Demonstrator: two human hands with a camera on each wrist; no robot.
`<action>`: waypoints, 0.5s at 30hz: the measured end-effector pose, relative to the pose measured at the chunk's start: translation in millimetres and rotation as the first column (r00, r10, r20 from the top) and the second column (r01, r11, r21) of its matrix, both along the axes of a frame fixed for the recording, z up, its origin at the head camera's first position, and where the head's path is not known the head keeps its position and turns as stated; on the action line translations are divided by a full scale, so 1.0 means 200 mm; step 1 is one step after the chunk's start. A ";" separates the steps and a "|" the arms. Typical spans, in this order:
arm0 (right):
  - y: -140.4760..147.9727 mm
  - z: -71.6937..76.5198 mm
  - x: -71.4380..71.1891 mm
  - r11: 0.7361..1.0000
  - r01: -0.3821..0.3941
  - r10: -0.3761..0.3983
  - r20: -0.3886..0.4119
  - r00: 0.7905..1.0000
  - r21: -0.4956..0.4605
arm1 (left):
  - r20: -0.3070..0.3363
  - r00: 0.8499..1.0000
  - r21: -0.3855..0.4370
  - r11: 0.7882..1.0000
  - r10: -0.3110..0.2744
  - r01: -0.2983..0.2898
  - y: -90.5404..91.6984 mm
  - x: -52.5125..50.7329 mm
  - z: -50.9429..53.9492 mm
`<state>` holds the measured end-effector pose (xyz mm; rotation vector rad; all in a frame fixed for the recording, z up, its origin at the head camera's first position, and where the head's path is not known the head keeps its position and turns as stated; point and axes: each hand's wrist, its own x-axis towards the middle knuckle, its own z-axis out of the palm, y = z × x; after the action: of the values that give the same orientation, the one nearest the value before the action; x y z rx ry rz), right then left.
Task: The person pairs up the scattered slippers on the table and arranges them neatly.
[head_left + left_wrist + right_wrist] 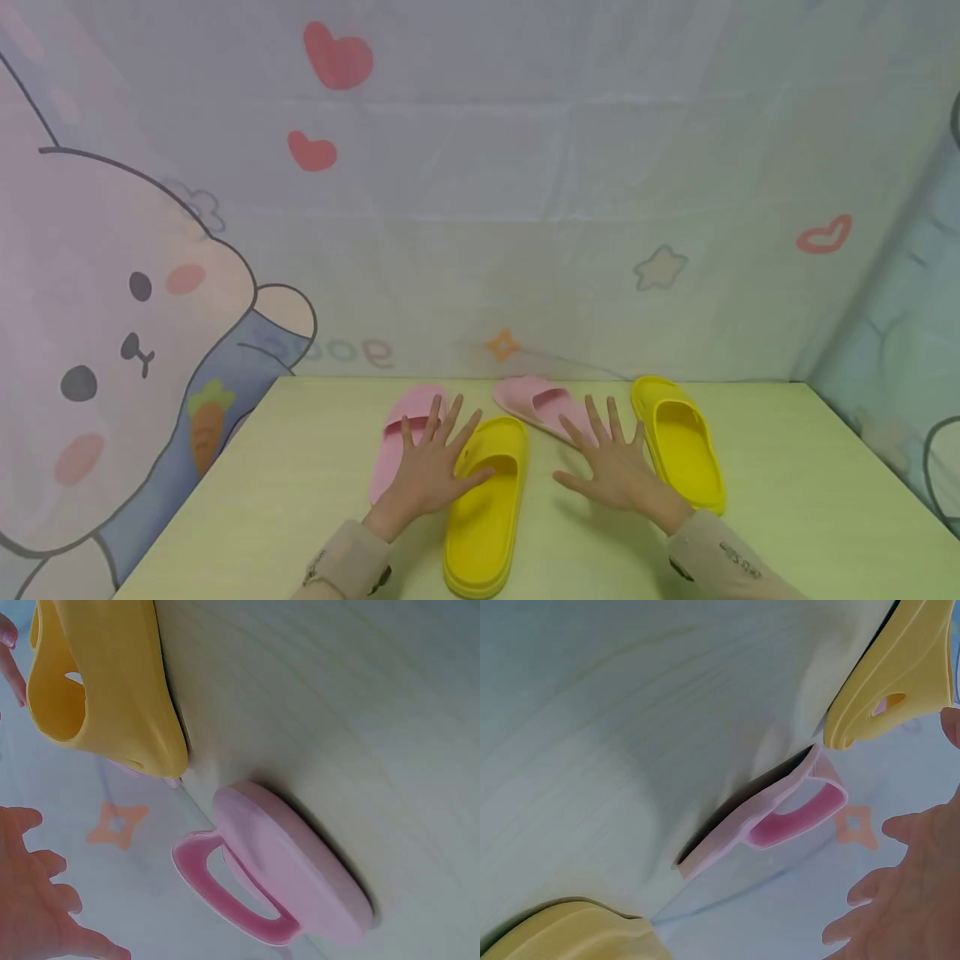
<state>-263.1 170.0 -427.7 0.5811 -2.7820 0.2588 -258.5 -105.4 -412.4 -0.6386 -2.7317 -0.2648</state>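
Fingers spread, my left hand (427,479) hovers above the gap between a pink slipper (384,467) and a yellow slipper (480,542). My right hand (621,473) is also spread, in the air between the second pink slipper (528,393) and the second yellow slipper (686,450). Neither hand holds anything. In the left wrist view, the left hand (34,900) is apart from the pink slipper (281,862). The right wrist view shows the right hand (915,892) clear of the slanted pink slipper (742,825). In the head view, the hands partly cover both pink slippers.
The slippers lie on a pale wooden table (262,517), colours alternating from left to right. Behind the table's far edge hangs a printed curtain (480,167) with hearts and a cartoon animal. Another curtain side (900,333) borders the right.
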 end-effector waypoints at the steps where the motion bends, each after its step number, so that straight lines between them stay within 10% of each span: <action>1: 0.00 0.00 0.00 1.000 0.003 -0.003 0.003 1.000 0.004 | -0.002 1.000 -0.003 1.000 0.000 0.000 0.00 0.00 0.00; 15: 0.01 0.03 -0.02 0.998 0.006 -0.006 -0.001 1.000 0.057 | 0.011 1.000 -0.021 1.000 -0.007 0.007 -0.01 -0.02 -0.01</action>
<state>-267.7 172.0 -422.5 0.5856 -2.7977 0.1785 -262.1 -107.4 -413.5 -0.6549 -2.7469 -0.2418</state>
